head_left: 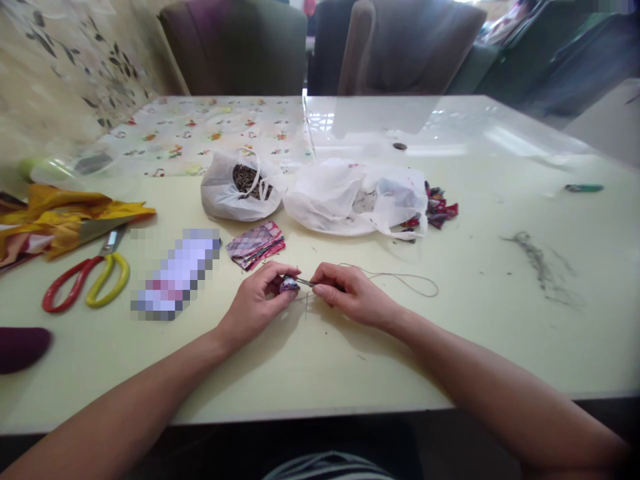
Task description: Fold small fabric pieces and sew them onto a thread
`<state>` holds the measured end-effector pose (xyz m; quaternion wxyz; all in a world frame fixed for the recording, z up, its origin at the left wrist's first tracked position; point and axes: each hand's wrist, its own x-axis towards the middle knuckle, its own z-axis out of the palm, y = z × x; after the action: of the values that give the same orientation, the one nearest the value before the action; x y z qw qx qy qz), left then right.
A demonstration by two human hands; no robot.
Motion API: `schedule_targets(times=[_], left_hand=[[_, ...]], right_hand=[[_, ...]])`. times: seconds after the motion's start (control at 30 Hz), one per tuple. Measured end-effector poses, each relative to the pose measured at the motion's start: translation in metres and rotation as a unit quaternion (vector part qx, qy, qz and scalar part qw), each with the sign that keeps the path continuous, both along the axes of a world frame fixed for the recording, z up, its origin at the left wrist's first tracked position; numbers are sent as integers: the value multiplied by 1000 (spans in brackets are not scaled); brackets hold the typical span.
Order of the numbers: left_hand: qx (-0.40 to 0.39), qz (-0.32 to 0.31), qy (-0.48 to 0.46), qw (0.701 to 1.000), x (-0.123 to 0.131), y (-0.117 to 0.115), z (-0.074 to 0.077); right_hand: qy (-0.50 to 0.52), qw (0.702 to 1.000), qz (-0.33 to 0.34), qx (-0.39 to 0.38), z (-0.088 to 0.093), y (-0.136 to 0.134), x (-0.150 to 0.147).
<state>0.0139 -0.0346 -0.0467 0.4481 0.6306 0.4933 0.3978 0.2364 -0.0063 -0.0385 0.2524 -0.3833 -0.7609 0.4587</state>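
Note:
My left hand (263, 291) pinches a small patterned fabric bundle (289, 285), white, blue and purple, just above the table. My right hand (345, 291) is closed around a slim metal tool (305, 283), its tip touching or close to the bundle; the fingers hide the rest, so its kind is unclear. A thread (423, 277) runs out from near my right hand and loops on the table. Beyond my left hand lies a stack of patterned fabric pieces (256, 245), pink and purple.
A white plastic bag (225, 197) holds dark dried bits; another white bag (325, 200) lies beside it, near red fabric pieces (443, 207). Scissors (107, 277), a blurred-out phone (177, 273) and yellow cloth (75, 217) are at left. Loose threads (540, 263) and a green object (585, 188) lie right.

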Motion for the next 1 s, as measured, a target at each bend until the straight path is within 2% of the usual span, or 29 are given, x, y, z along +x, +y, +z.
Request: schedule_targets(times=[0.1,0.27,0.37,1.0], left_hand=[[19,1,10,1000,0,1,0],[57,-12,13,998,1,1,1],[71,-23,18,997,0,1,2],[90,-45,9,995,1,1,1]], right_hand=[[1,1000,4,-4,0,0,0],[38,994,32,-100,0,1,1],[47,990,44,-129,1,1,2],[81,983,65,-148,1,-1,2]])
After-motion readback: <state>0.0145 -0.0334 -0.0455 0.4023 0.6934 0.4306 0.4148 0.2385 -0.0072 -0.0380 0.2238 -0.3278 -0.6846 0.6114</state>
